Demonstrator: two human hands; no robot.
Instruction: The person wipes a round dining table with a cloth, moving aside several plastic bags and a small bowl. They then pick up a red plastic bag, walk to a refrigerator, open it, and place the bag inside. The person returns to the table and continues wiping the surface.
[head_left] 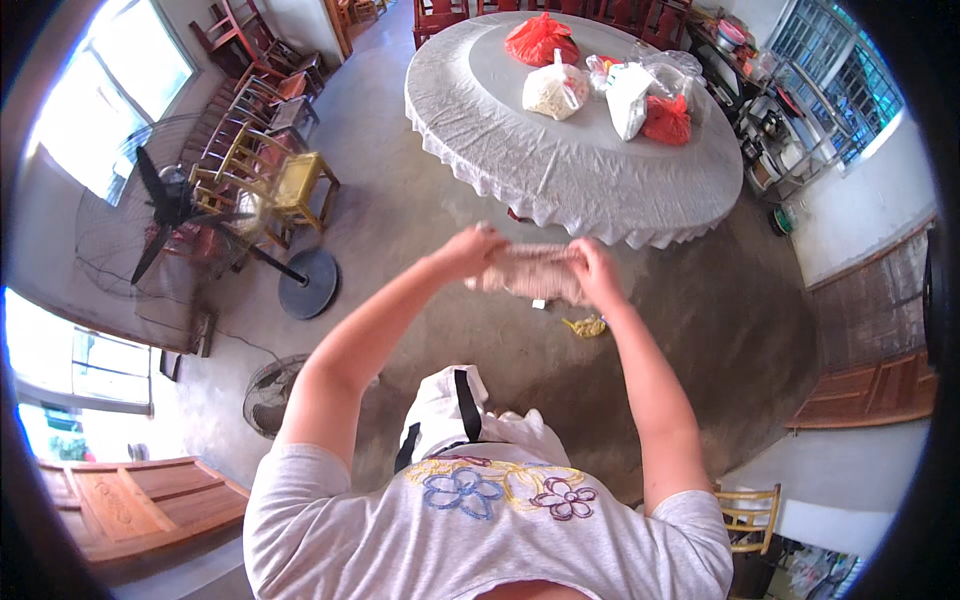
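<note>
A small beige-pink, faintly striped cloth (530, 272) hangs stretched between my two hands, out in front of my body. My left hand (474, 252) is closed on its left upper corner, and my right hand (593, 272) grips the right one. The cloth is slightly blurred, so its exact kind does not show. Below it, close to my body, is a white cloth bag (440, 402) with black straps. On the floor beyond the cloth lie a crumpled yellow wrapper (585, 326) and a small white scrap (539, 303).
Ahead stands a round table (480, 130) with a pale cloth, bearing a red bag (541, 40), a white bag (556, 90) and other plastic bags. At left are a black standing fan (310, 284), a second fan (268, 395) and stacked chairs (298, 185). A cluttered counter (775, 140) lines the right.
</note>
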